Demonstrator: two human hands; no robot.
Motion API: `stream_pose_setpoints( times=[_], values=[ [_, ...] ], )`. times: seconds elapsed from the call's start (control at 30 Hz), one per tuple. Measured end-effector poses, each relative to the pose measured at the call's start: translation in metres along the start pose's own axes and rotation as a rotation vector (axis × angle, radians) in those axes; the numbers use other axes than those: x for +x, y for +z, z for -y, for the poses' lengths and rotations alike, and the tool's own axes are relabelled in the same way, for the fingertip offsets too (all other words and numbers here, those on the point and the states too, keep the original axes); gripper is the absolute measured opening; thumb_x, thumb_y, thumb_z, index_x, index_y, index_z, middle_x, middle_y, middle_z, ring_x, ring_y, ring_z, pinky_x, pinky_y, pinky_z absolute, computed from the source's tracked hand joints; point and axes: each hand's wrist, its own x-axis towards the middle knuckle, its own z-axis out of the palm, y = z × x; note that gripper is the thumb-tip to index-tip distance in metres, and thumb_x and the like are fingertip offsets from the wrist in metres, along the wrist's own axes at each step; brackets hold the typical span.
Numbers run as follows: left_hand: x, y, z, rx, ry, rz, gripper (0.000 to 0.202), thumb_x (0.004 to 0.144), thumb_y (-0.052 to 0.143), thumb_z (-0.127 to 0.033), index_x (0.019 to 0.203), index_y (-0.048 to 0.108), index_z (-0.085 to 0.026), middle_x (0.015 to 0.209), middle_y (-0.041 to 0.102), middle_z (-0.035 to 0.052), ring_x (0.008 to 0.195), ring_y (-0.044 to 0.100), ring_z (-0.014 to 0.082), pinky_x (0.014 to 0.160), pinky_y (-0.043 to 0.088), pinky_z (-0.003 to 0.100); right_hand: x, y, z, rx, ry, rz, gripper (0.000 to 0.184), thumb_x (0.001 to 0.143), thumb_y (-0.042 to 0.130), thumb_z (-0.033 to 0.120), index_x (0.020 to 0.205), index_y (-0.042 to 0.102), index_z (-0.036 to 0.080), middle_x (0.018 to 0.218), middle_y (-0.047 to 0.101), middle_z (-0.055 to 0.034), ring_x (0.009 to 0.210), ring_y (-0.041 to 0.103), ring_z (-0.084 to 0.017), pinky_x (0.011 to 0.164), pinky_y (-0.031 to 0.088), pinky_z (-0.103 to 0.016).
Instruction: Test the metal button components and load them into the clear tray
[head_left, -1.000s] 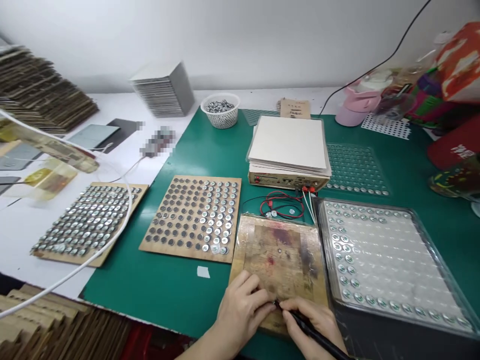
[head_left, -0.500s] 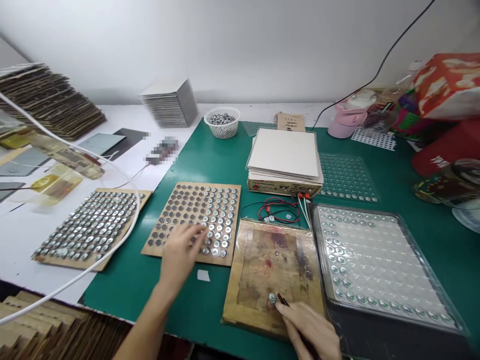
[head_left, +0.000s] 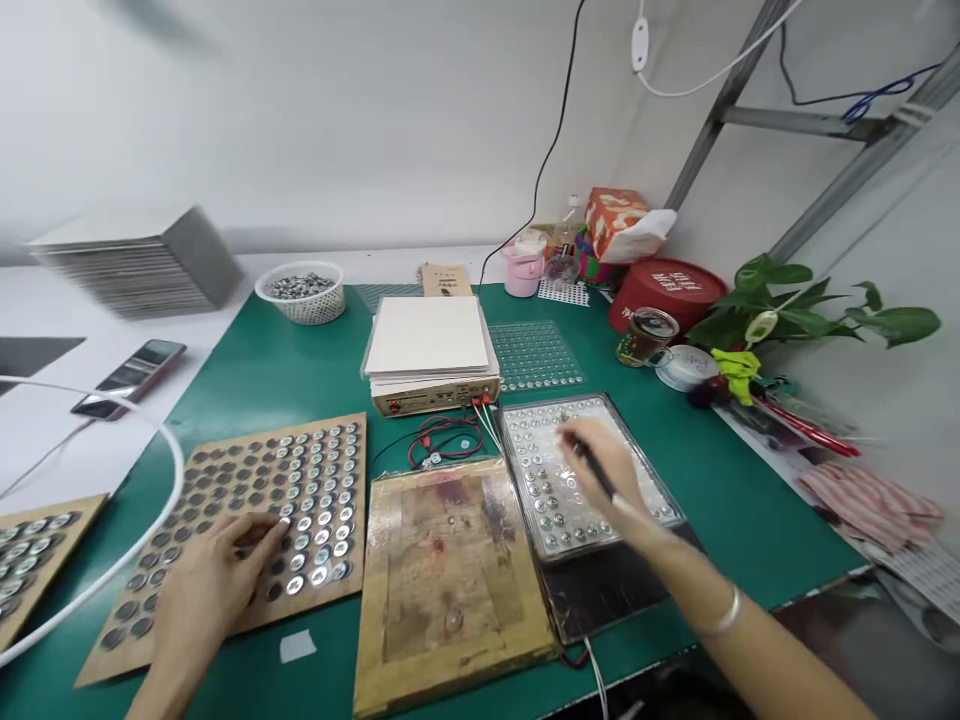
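My left hand is over the brown board of small round metal parts. Its thumb and forefinger close at one silvery round part near the board's middle. My right hand is above the clear plastic tray, gripping dark, slim tweezers. Motion blur and the hand hide the tips, so I cannot tell whether they hold a part. Round parts fill the tray's left columns and parts of its top and bottom rows. Between my hands lies a stained wooden block with a small round spot near its front.
A beige meter with red and black leads sits behind the block, white sheets on top. A white basket of metal parts stands behind. A white cable loops across the left. A mug stands at right.
The view has swung right. My right hand has gone from the wooden block to the tray, and the round part at the tweezers has left the block. My left hand stays over the board, fingers now closed.
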Motion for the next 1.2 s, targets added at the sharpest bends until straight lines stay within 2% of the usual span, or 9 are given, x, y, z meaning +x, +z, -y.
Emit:
stream_pose_setpoints(
  times=[0.07,0.13,0.23,0.4,0.6,0.7,0.83,0.97,1.2],
  values=[
    [0.007,-0.006,-0.003,-0.004,-0.143,0.109,0.023,0.073,0.059,-0.047,0.071,0.065,-0.024,0.063,0.064,-0.0029,0.058,0.059,0.0172,0.045,0.035,0.020,0.030,-0.014,-0.035,-0.142,0.069,-0.047,0.012,0.087,0.047,0.019,0.090,0.059,0.021,0.086,0.064,-0.0056,0.077,0.060,-0.021,0.072,0.048,-0.032],
    [0.005,-0.009,-0.007,-0.008,-0.157,0.053,0.022,0.072,0.059,-0.046,0.070,0.063,-0.025,0.063,0.064,-0.0036,0.061,0.060,0.0173,0.047,0.036,0.019,0.044,-0.019,-0.058,-0.189,0.079,-0.026,0.013,0.085,0.047,0.021,0.085,0.059,0.021,0.080,0.063,-0.0058,0.073,0.060,-0.023,0.071,0.047,-0.034],
    [-0.019,-0.006,-0.016,-0.113,0.006,-0.082,0.025,0.072,0.059,-0.051,0.074,0.064,-0.027,0.075,0.069,-0.0036,0.069,0.064,0.0180,0.051,0.043,0.021,0.041,-0.017,-0.072,-0.180,0.050,0.040,0.016,0.084,0.046,0.023,0.084,0.062,0.022,0.083,0.067,-0.0071,0.078,0.062,-0.025,0.073,0.047,-0.036],
    [-0.080,0.025,-0.052,-0.417,0.282,0.165,0.030,0.082,0.056,-0.052,0.080,0.065,-0.024,0.077,0.070,0.0009,0.069,0.066,0.0175,0.060,0.053,0.023,0.027,-0.016,-0.078,-0.181,0.092,0.037,0.019,0.084,0.048,0.029,0.086,0.065,0.021,0.087,0.069,-0.0104,0.083,0.061,-0.027,0.076,0.047,-0.039],
    [-0.117,0.059,-0.085,-0.348,0.553,0.314,0.021,0.091,0.052,-0.035,0.080,0.064,-0.023,0.074,0.063,0.0026,0.067,0.059,0.0169,0.056,0.049,0.024,0.034,-0.037,-0.095,-0.170,0.246,-0.036,0.016,0.084,0.051,0.034,0.084,0.064,0.024,0.078,0.069,-0.0062,0.069,0.063,-0.025,0.061,0.046,-0.035],
    [-0.121,0.061,-0.088,-0.303,0.589,0.261,0.017,0.092,0.052,-0.035,0.090,0.065,-0.024,0.076,0.061,0.0035,0.068,0.056,0.0175,0.055,0.047,0.025,0.030,-0.040,-0.075,-0.108,0.297,-0.026,0.015,0.083,0.056,0.036,0.082,0.064,0.024,0.076,0.070,-0.0045,0.068,0.064,-0.024,0.059,0.047,-0.033],
    [-0.123,0.058,-0.090,-0.298,0.606,0.238,0.013,0.091,0.055,-0.032,0.093,0.063,-0.023,0.078,0.060,0.0035,0.071,0.055,0.0175,0.056,0.046,0.024,-0.005,-0.016,0.002,0.249,0.349,-0.051,0.017,0.085,0.056,0.032,0.097,0.064,0.022,0.080,0.072,-0.0047,0.076,0.068,-0.022,0.065,0.051,-0.029],
    [-0.124,0.058,-0.095,-0.278,0.603,0.186,0.015,0.092,0.053,-0.029,0.084,0.061,-0.020,0.075,0.058,0.0036,0.070,0.052,0.0175,0.058,0.045,0.026,-0.066,0.031,0.076,0.465,0.246,0.413,0.011,0.079,0.056,0.022,0.082,0.068,0.023,0.066,0.069,0.0009,0.056,0.065,-0.015,0.053,0.048,-0.021],
    [-0.122,0.059,-0.097,-0.256,0.635,0.200,0.014,0.092,0.053,-0.029,0.089,0.065,-0.022,0.075,0.056,0.0029,0.070,0.050,0.0168,0.058,0.042,0.027,-0.099,0.070,0.092,0.421,0.237,0.425,0.013,0.072,0.054,0.021,0.066,0.065,0.023,0.054,0.063,0.0028,0.046,0.059,-0.015,0.046,0.041,-0.021]
  ],
)
